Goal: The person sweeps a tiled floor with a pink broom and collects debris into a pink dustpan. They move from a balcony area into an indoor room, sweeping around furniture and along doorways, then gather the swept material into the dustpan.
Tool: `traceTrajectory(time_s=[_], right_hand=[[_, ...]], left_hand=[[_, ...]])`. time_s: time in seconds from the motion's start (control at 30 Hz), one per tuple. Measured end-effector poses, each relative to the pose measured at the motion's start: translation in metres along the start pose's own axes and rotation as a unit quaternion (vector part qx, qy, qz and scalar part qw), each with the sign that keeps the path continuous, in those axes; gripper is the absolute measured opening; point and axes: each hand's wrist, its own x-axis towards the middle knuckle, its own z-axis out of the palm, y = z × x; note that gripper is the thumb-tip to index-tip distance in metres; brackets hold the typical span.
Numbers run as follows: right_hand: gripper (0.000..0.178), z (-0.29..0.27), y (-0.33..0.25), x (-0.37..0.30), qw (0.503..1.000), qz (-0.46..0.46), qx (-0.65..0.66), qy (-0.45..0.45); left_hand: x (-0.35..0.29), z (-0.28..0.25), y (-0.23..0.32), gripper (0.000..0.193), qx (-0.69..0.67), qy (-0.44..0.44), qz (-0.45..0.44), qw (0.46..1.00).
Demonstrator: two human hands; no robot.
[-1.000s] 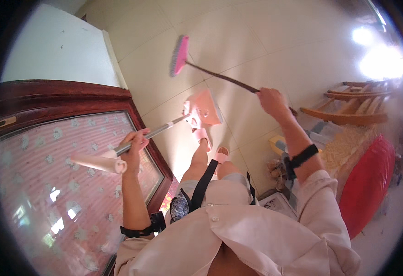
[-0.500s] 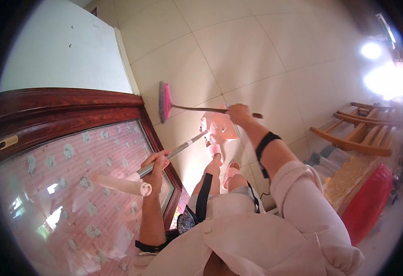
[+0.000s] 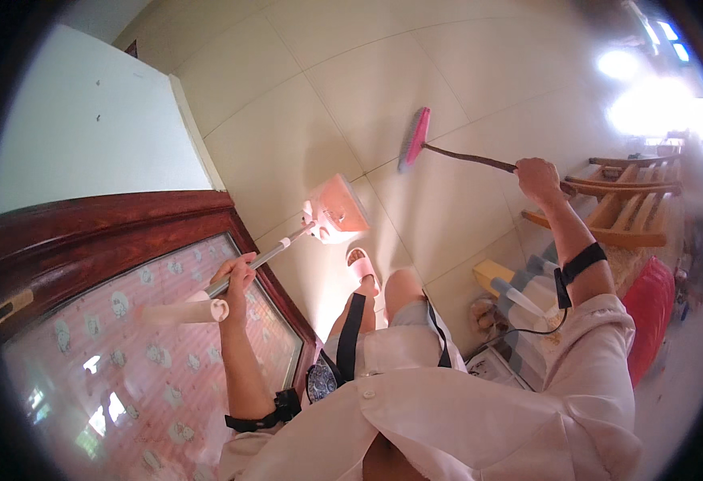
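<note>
My right hand [image 3: 539,179] is closed round the dark handle of a broom [image 3: 420,136], out to the right. The broom's pink head with grey bristles is over the tiled floor, ahead and right of my feet. In my left hand [image 3: 237,282] I grip the grey pole of a long-handled dustpan [image 3: 343,210]. Its pink pan is low down, just ahead of my pink slipper, with the open side turned toward the broom. The pole's pale, T-shaped top end juts out to the left past my fist. A gap of floor separates broom head and pan.
A dark red wooden door [image 3: 111,210] with a pink patterned glass panel stands close on my left, beside a white wall [image 3: 95,120]. To the right are wooden chairs [image 3: 624,192], a red bag [image 3: 650,313] and shoes [image 3: 486,317]. Pale tiled floor [image 3: 383,72] stretches ahead.
The broom has swung from the left, beyond the pan, over to the right as my right arm reached outward. The dustpan has shifted a little left and turned.
</note>
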Motion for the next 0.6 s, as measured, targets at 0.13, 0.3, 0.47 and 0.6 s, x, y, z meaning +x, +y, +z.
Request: traceTrajectory(time_s=[0.13,0.3,0.47,0.6], right_hand=[[0.013,-0.020,-0.029,-0.012,0.995,-0.069,0.029,0.070],[0.019,-0.003,-0.167,0.034,0.967,-0.133,0.207,0.073],[0.020,0.022,-0.337,0.086,0.948,-0.142,0.275,0.067],[0.018,0.032,-0.371,0.114,0.957,-0.159,0.240,0.046]], left_hand=[[0.007,-0.002,0.002,0.024,0.006,0.006,0.001,1.000],[0.016,-0.006,-0.011,0.024,-0.025,0.026,-0.013,0.999],[0.018,-0.013,-0.035,0.021,-0.053,0.061,-0.008,0.997],[0.030,-0.016,-0.052,0.021,-0.082,0.047,-0.003,0.996]])
